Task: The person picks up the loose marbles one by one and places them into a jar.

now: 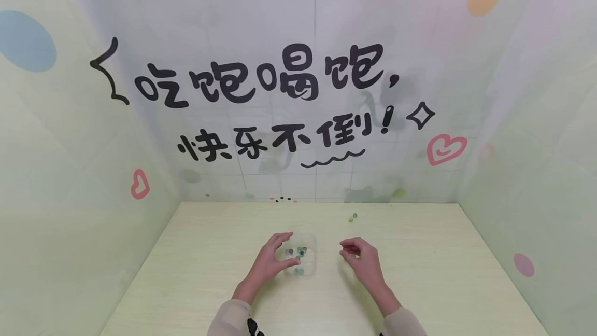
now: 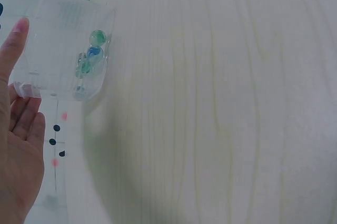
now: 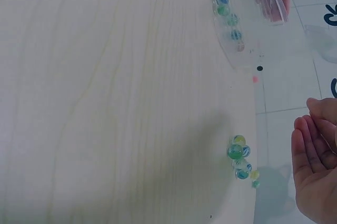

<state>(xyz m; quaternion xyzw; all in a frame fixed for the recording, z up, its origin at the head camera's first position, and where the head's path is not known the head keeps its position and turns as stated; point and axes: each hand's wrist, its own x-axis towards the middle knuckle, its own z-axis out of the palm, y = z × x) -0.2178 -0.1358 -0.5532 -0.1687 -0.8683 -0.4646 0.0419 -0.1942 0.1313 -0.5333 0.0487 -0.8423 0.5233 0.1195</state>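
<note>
A clear plastic box [image 1: 313,268] stands on the table with several glass marbles [image 1: 300,251] inside. My left hand [image 1: 269,259] holds the box at its left side, thumb toward the front and fingers toward the back rim. In the left wrist view, green and blue marbles [image 2: 95,53] lie at the bottom of the box. To the right of the box, my right hand [image 1: 365,262] hovers above the table with fingers slightly bent and thumb near the index finger. Nothing shows between its fingertips. Several loose marbles [image 3: 237,151] lie clustered under it, mostly hidden in the head view.
Two marbles [image 1: 351,220] lie farther back on the pale wooden table [image 1: 420,253]. A printed cloth wall [image 1: 233,180] with large black characters rises at the table's back edge, and more cloth walls stand on both sides.
</note>
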